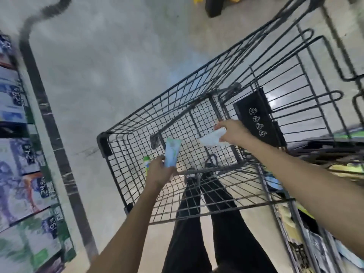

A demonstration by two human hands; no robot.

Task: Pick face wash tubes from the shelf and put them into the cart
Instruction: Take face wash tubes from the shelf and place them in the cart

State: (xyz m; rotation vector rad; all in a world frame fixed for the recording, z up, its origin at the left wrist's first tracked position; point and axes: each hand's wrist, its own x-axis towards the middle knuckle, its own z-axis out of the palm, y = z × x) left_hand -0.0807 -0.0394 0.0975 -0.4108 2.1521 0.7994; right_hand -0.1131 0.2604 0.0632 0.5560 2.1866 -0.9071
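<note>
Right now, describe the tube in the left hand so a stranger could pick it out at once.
Find the black wire cart in the aisle. Over its near left corner, the left hand grips a pale blue tube with green markings, standing upright. The right hand holds a white tube lying sideways, further right.

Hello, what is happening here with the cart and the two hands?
A person stands at a wire cart in a shop aisle and holds both hands over its basket. The left hand grips a light blue tube, and there seems to be a second, green-capped tube in the same hand. The right hand holds a white tube further out over the basket. No tube is visible on the basket floor. Shelves with price tags run along the left.
</note>
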